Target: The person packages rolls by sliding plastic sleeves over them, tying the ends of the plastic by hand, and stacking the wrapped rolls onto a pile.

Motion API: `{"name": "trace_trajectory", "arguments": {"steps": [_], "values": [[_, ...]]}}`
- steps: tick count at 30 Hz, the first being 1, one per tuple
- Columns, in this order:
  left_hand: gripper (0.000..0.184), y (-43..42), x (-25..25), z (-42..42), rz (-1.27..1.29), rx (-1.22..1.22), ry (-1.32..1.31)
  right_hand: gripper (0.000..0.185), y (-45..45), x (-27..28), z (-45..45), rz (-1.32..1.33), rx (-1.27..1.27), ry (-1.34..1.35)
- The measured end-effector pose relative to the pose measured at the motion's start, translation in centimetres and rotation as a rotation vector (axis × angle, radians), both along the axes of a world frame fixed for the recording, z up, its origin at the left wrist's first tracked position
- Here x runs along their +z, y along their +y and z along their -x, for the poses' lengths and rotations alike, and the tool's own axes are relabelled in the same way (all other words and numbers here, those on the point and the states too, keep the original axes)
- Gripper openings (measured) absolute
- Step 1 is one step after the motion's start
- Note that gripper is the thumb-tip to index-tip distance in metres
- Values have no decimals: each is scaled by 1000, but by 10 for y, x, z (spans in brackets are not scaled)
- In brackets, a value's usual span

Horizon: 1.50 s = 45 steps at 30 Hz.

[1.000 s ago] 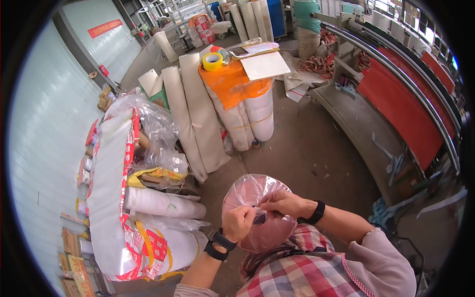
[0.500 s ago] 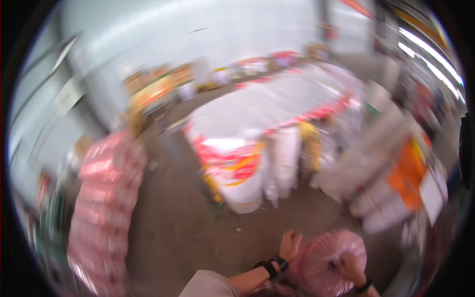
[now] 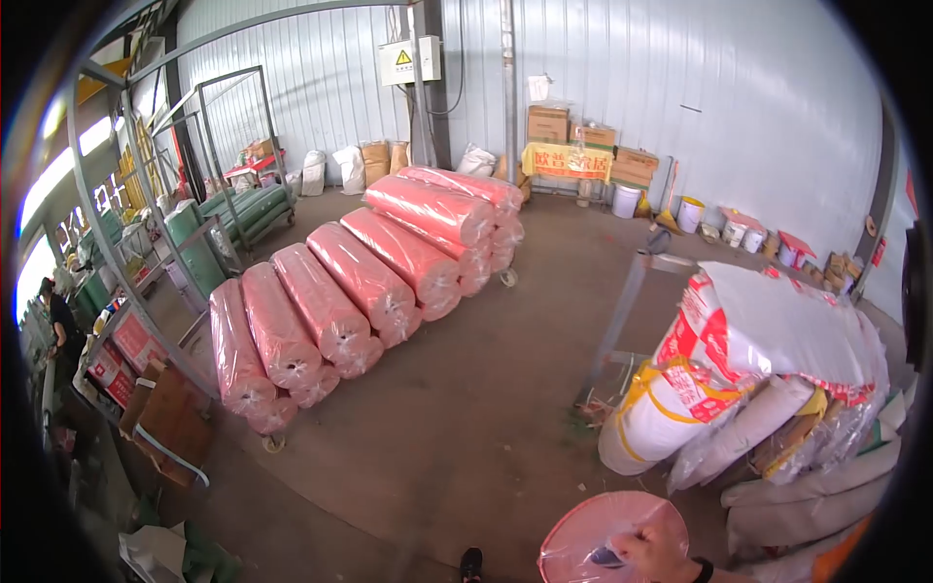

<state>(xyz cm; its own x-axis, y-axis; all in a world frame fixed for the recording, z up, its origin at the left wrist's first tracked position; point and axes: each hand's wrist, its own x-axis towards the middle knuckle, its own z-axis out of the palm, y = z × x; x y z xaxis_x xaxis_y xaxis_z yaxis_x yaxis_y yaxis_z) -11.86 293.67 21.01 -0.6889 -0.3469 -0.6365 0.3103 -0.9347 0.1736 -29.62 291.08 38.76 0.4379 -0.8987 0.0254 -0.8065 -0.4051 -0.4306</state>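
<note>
At the bottom right, my right hand point(image 3: 653, 552), with a black band at its wrist, is at the middle of the round end of a pink roll point(image 3: 573, 539) wrapped in clear film. Its fingers are curled at the dark core opening and grip the roll there. The rest of this roll is cut off by the lower frame edge. My left hand is out of view.
Wrapped pink rolls point(image 3: 321, 301) lie stacked on a wheeled base at centre left. White-wrapped bundles point(image 3: 637, 423) stand at right, beside a metal frame point(image 3: 622, 306). A cardboard box point(image 3: 170, 423) and a person point(image 3: 63, 325) are at left. Cartons point(image 3: 549, 124) line the wall.
The view has swung left, from the white bundles and machine to the stacked pink rolls. My left hand has left the view. My right hand remains at the roll's core.
</note>
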Motion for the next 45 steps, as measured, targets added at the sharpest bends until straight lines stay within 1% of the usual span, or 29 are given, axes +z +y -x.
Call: {"name": "trace_trajectory", "arguments": {"steps": [1,2,4,5,7,8,10,11,13,14,15,18,21,24,28,32,34,36,37,38,39,40,42,43,44,45], "values": [[57,-7,8,-23,-45,63,35,20,-21,45,-36,-224,-232,-197],[57,-14,18,-46,-88,113,68,14,-41,83,-61,-444,-474,-396],[58,-29,36,-82,-157,190,116,11,-73,125,-85,-395,-486,-783],[58,-39,45,-96,-183,222,131,12,-80,143,-78,-229,-381,-599],[58,-60,58,-125,-226,275,151,12,-77,171,-44,-95,-474,-733],[59,-70,59,-136,-220,296,147,12,-75,179,-29,-118,-667,-1062],[59,-102,60,-155,-182,345,147,14,-61,199,-2,-38,-675,-1459],[60,-118,58,-163,-169,368,146,18,-66,209,-10,43,-857,-1610],[60,-156,53,-174,-134,413,139,22,-77,202,-4,129,-1059,-1765],[61,-176,46,-177,-104,447,130,24,-87,193,-2,163,-1120,-1799],[61,-197,47,-182,-99,463,139,24,-100,180,-3,155,-1128,-1799],[63,-270,37,-197,-36,566,118,29,-150,122,-2,98,-1195,-1815],[64,-360,30,-222,60,717,80,35,-231,58,-5,-32,-1185,-1856],[65,-453,42,-262,183,908,15,40,-319,13,-16,-179,-1146,-1862],[67,-567,94,-339,435,1153,-61,46,-430,-11,-54,-391,-1054,-1838],[69,-693,151,-416,727,1302,-50,53,-535,-43,-104,-566,-900,-1798],[71,-765,171,-457,864,1337,-52,57,-596,-74,-135,-633,-811,-1748],[72,-839,191,-501,995,1324,-68,60,-660,-104,-177,-720,-727,-1756],[72,-880,203,-521,1065,1293,-113,62,-696,-92,-207,-828,-679,-1847],[81,-919,218,-534,1152,1256,-271,64,-732,-81,-237,-941,-635,-1928],[82,-960,218,-560,1165,1202,-411,56,-769,-95,-260,-950,-654,-1952],[79,-1004,211,-594,1150,1116,-412,48,-805,-110,-283,-971,-678,-1970],[76,-1074,212,-609,1020,1167,-587,56,-878,-94,-336,-910,-681,-1840],[80,-1111,190,-631,1008,1111,-617,57,-913,-103,-356,-928,-703,-1816],[84,-1150,150,-655,991,1053,-645,58,-946,-119,-373,-946,-729,-1789],[93,-1188,89,-679,882,977,-985,56,-977,-145,-389,-992,-756,-1838]]}}
